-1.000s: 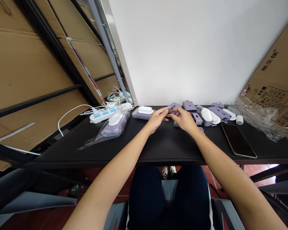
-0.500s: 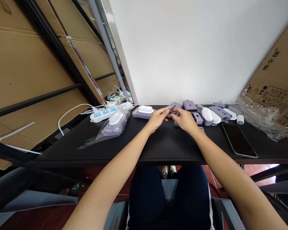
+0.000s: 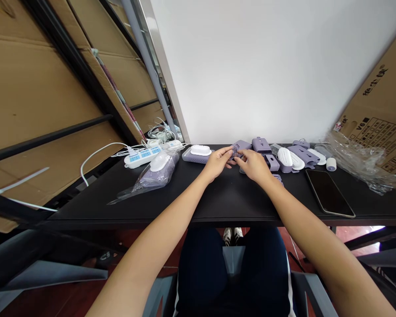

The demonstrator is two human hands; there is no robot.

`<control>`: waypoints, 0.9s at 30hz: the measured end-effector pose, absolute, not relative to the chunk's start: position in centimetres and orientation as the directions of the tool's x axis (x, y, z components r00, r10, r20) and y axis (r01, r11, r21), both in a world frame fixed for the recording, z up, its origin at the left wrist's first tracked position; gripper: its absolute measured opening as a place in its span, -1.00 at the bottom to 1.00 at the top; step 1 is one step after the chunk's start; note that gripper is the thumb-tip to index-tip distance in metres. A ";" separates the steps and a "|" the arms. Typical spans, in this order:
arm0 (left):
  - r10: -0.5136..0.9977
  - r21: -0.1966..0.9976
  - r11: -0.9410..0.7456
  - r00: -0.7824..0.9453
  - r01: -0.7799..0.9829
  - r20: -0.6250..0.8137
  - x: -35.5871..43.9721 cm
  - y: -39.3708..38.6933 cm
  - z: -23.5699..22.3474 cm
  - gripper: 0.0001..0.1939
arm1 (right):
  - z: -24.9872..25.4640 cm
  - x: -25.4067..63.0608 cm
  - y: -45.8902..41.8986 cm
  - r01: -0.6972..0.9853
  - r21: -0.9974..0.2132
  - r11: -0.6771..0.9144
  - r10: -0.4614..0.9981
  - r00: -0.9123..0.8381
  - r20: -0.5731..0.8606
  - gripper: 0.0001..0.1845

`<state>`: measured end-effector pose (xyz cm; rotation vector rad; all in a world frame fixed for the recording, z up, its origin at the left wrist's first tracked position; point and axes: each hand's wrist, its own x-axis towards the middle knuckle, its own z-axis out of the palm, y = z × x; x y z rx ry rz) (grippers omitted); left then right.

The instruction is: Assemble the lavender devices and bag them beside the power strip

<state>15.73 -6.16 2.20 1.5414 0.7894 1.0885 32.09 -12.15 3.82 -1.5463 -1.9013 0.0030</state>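
Note:
My left hand point(image 3: 216, 164) and my right hand point(image 3: 253, 165) meet at the far side of the black table point(image 3: 218, 207), their fingertips together on a small lilac plastic part point(image 3: 235, 152). The fingers hide most of it, so its exact shape is hidden. Just beyond my hands lies a lilac casing point(image 3: 241, 145), and a clear plastic piece point(image 3: 242, 170) sits under my right hand. To the right are several lilac casings, including one point(image 3: 261, 145) at the back, and white oval covers point(image 3: 285, 156).
A lilac unit with a white top point(image 3: 197, 155) and a bagged one point(image 3: 156, 172) lie left, near a white power strip point(image 3: 142, 157) with cables. A black smartphone point(image 3: 330, 193), a white roll point(image 3: 331, 164) and crumpled plastic film point(image 3: 359, 160) lie right. Cardboard stands at both sides.
My hands have drawn slightly closer together around the small lilac part. The view has shifted slightly, and the table items have not visibly moved.

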 end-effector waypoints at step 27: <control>0.921 0.967 -0.253 0.310 0.012 0.237 15.9 -6.3 2.2 -0.73 | 4.3 31.2 -13.4 0.963 -0.161 0.215 0.903 -0.134 0.409 -0.57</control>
